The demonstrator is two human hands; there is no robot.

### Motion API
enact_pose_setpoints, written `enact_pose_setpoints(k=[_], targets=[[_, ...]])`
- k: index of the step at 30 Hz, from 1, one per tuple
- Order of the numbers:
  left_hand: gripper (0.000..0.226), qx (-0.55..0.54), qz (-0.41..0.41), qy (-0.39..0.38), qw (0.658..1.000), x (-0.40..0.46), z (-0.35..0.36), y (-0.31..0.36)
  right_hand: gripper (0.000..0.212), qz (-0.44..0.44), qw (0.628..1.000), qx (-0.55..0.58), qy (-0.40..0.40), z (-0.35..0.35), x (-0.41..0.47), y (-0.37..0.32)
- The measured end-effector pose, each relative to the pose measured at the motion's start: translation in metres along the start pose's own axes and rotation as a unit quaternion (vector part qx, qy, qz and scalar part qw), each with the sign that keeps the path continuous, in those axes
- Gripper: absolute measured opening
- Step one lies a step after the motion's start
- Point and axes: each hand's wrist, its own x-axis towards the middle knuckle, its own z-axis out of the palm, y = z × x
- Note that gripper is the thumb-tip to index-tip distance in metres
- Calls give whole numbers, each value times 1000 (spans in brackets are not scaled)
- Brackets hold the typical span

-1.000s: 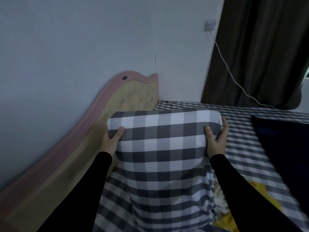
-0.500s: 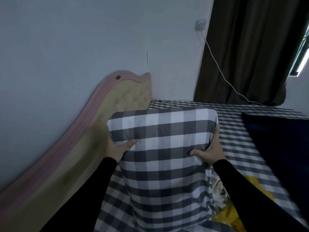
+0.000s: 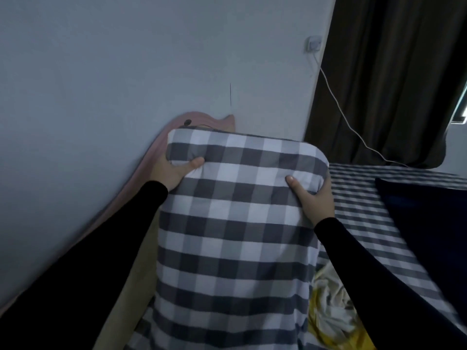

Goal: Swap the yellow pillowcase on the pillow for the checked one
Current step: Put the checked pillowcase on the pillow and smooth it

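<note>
Both hands, left hand (image 3: 174,170) and right hand (image 3: 313,198), grip checked pillow (image 3: 235,223) top corners, swap looks done; next set it at bed (image 3: 358,223) head edge.

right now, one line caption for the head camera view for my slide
Both hands grip the checked pillow upright on the bed; yellow pillowcase crumpled beside it.

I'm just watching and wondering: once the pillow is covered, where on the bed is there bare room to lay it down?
Both hands, left hand and right hand, grip the checked pillow. The bare patch is the checked sheet between the pillow, the dark blanket and the curtain. It is crowded lower right, where the yellow pillowcase lies crumpled.
</note>
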Motion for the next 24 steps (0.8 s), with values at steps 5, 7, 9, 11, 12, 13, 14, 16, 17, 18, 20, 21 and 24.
enact_pose_setpoints(k=[5, 7, 9, 11, 12, 13, 14, 16, 17, 18, 20, 21, 24], targets=[[73, 76, -52, -68, 993, 27, -11, -37, 101, 136, 990, 27, -9, 34, -17, 60], [83, 101, -89, -88, 987, 33, -10, -66, 105, 191, 981, 23, -9, 46, -31, 93], [88, 121, -133, -106, 978, 36, -6, -97, 106, 241, 971, 9, -3, 57, -42, 125], [83, 113, -161, -115, 974, 37, 1, -125, 106, 277, 961, -7, 4, 66, -48, 149], [81, 109, -164, -114, 974, 39, 4, -139, 105, 287, 958, -10, 4, 71, -48, 159], [82, 107, -167, -110, 974, 44, 8, -154, 105, 294, 956, -14, 5, 76, -45, 169], [82, 110, -171, -107, 973, 51, 11, -166, 106, 301, 954, -17, 3, 82, -40, 177], [74, 110, -183, -109, 971, 70, 18, -186, 112, 322, 946, -24, 2, 93, -24, 197], [66, 105, -187, -114, 970, 83, 22, -195, 111, 333, 943, -23, 2, 99, -15, 205], [60, 103, -189, -119, 969, 97, 27, -203, 110, 338, 941, -20, 2, 105, -3, 213], [56, 106, -185, -126, 969, 128, 37, -219, 117, 348, 937, -16, 4, 115, 24, 234], [59, 112, -178, -125, 969, 143, 42, -227, 121, 357, 934, -19, 2, 120, 38, 243], [92, 168, -188, -108, 962, 181, 65, -265, 111, 360, 930, -74, -5, 131, 76, 276]])
